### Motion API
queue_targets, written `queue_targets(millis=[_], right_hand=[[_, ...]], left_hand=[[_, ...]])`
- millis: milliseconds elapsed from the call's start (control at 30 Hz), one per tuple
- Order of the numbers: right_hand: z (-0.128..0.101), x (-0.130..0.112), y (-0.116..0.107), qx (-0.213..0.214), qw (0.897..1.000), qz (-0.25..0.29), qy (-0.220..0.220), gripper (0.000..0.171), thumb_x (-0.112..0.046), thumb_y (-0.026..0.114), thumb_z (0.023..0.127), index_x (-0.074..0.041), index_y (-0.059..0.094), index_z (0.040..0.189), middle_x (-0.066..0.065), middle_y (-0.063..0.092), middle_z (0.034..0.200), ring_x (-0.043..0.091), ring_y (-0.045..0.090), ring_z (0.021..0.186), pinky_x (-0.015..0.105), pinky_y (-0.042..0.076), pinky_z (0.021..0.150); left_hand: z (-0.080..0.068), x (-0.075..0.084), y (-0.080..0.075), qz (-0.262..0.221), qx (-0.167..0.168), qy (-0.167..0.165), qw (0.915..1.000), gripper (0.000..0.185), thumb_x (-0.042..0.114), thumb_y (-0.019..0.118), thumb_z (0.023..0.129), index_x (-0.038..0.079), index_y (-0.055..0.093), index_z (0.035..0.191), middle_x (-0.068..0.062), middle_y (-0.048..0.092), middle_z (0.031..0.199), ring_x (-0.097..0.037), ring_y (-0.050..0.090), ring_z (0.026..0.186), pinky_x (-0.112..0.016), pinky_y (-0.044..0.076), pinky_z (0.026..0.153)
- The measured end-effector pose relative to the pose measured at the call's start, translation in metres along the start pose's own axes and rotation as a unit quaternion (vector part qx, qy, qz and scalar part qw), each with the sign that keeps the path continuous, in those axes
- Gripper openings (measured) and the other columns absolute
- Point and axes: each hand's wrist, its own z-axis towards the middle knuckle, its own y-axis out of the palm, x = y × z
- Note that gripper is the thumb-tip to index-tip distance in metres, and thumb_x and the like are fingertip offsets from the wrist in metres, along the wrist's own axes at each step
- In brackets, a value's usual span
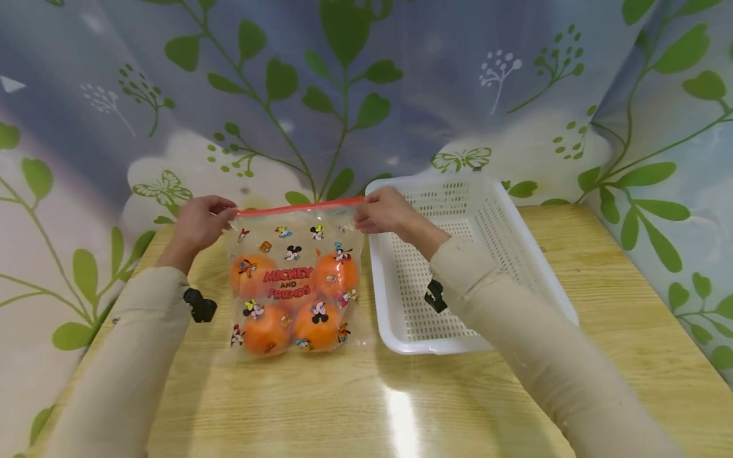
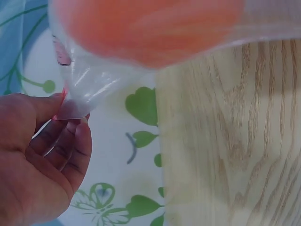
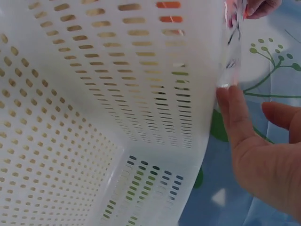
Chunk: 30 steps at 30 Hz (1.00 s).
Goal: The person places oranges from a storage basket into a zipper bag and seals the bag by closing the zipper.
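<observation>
**Two hands held a zip bag of oranges by its top corners**

A wooden table (image 1: 601,299) stood before a leaf-printed curtain (image 1: 343,95). A white perforated basket (image 1: 515,235) sat on the table at about 3 o'clock from the bag, just beside it. The clear zip bag (image 1: 294,280), printed with cartoon figures and closed along a red strip at its 12 o'clock edge, stood near the table's centre with its lower edge on the wood. Four oranges (image 1: 266,331) lay inside it in two rows.

The left hand (image 1: 200,222) pinched the bag's top corner at 9 o'clock; in the left wrist view the thumb and fingers (image 2: 77,141) closed on the clear plastic corner. The right hand (image 1: 386,210) grasped the opposite top corner at 3 o'clock, beside the basket's rim; in the right wrist view its fingers (image 3: 235,117) lay against the basket wall and the plastic edge.
</observation>
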Motion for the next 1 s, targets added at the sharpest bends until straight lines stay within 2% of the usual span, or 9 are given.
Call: queue_targets(millis=[100,233,400,500,667,767,900,1000], right_hand=[[0.0,0.005,0.002,-0.013,1.0,-0.015,-0.007,0.045,-0.013,0.05,0.099,0.009,0.041,0.137,0.023,0.054,0.129,0.03,0.059,0.112,0.032,0.05,0.089],[-0.002,0.007,0.004,-0.019,0.999,-0.041,-0.016,0.05,-0.017,0.052,0.099,0.007,0.039,0.14,0.02,0.05,0.134,0.029,0.057,0.114,0.031,0.048,0.091],[-0.006,0.007,0.009,-0.036,0.997,-0.062,-0.025,0.054,-0.019,0.053,0.098,0.002,0.036,0.145,0.016,0.046,0.14,0.026,0.055,0.117,0.03,0.047,0.093],[-0.008,0.006,0.013,-0.062,0.993,-0.093,-0.041,0.049,-0.019,0.052,0.099,0.0,0.042,0.143,0.013,0.048,0.14,0.024,0.054,0.118,0.031,0.046,0.094],[-0.011,0.005,0.019,-0.092,0.981,-0.158,-0.07,0.043,-0.022,0.052,0.099,-0.004,0.051,0.137,0.008,0.052,0.137,0.023,0.052,0.12,0.036,0.042,0.098],[-0.015,0.004,0.018,-0.094,0.976,-0.18,-0.077,0.042,-0.024,0.052,0.099,-0.006,0.052,0.137,0.007,0.051,0.138,0.024,0.05,0.122,0.038,0.04,0.101],[-0.021,0.001,0.012,-0.083,0.973,-0.198,-0.088,0.042,-0.027,0.052,0.098,-0.009,0.054,0.136,0.005,0.05,0.139,0.023,0.047,0.125,0.039,0.038,0.102],[-0.027,-0.002,0.003,-0.086,0.97,-0.209,-0.096,0.042,-0.029,0.052,0.098,-0.011,0.054,0.137,0.003,0.049,0.14,0.022,0.046,0.126,0.039,0.037,0.103]], left_hand=[[0.004,-0.001,0.005,0.009,0.002,-0.009,0.9999,0.034,0.021,0.048,0.101,-0.005,0.059,0.12,-0.026,0.061,0.107,-0.038,0.064,0.087,-0.044,0.05,0.068],[0.006,-0.005,0.009,0.018,0.001,-0.018,0.9997,0.033,0.021,0.049,0.101,-0.004,0.059,0.119,-0.027,0.06,0.111,-0.038,0.064,0.089,-0.048,0.049,0.072],[0.006,-0.011,0.012,0.034,0.009,-0.01,0.9993,0.034,0.024,0.049,0.101,-0.004,0.06,0.118,-0.027,0.06,0.112,-0.038,0.064,0.086,-0.049,0.048,0.07],[0.006,-0.016,0.012,0.055,0.002,0.003,0.9985,0.035,0.025,0.049,0.101,-0.005,0.061,0.117,-0.028,0.061,0.11,-0.039,0.061,0.088,-0.051,0.047,0.071],[0.01,-0.016,0.01,0.065,-0.031,0.02,0.9972,0.039,0.026,0.046,0.102,-0.006,0.058,0.121,-0.028,0.059,0.116,-0.043,0.056,0.102,-0.056,0.044,0.083],[0.01,-0.013,0.009,0.049,-0.057,0.014,0.9971,0.045,0.028,0.04,0.103,-0.005,0.05,0.132,-0.029,0.054,0.125,-0.045,0.052,0.111,-0.058,0.042,0.088],[0.007,-0.007,0.007,0.042,-0.089,0.001,0.9952,0.057,0.037,0.034,0.103,0.001,0.031,0.147,-0.031,0.04,0.139,-0.047,0.041,0.123,-0.061,0.037,0.094],[0.002,-0.002,0.006,0.049,-0.095,0.01,0.9942,0.062,0.042,0.032,0.103,0.005,0.023,0.151,-0.029,0.03,0.146,-0.047,0.033,0.129,-0.063,0.03,0.099]])
